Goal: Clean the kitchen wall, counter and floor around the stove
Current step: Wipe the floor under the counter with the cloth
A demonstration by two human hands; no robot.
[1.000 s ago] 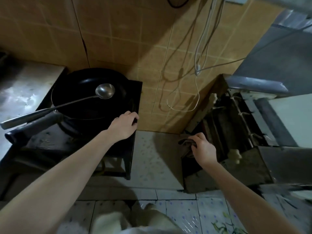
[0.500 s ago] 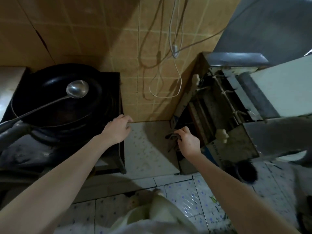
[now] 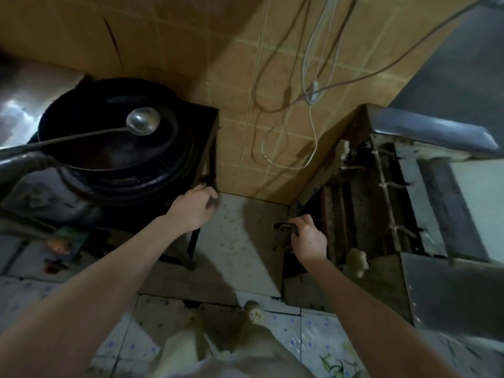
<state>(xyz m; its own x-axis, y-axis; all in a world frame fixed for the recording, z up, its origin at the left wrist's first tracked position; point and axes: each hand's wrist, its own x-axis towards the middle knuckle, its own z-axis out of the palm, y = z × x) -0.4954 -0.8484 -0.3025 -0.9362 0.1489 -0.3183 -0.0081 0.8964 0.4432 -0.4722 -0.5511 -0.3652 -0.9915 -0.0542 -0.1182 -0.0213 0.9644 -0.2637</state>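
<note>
Floor (image 3: 240, 241) unwiped: your left hand (image 3: 192, 210) still grips stove (image 3: 210, 124) corner, right hand (image 3: 309, 241) still holds rag (image 3: 283, 233). No progress.

1 view only: a wide-angle head camera, above the scene, aimed forward and steeply down at the foot of the tiled wall (image 3: 231, 64); stove (image 3: 207, 126) at left, floor (image 3: 240, 241) below, left hand (image 3: 192, 208) and right hand (image 3: 309, 238) close, mid-frame.

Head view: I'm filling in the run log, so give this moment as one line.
left hand: grips stove corner | right hand: holds dark rag beside machine | wok, ladle: on stove
</note>
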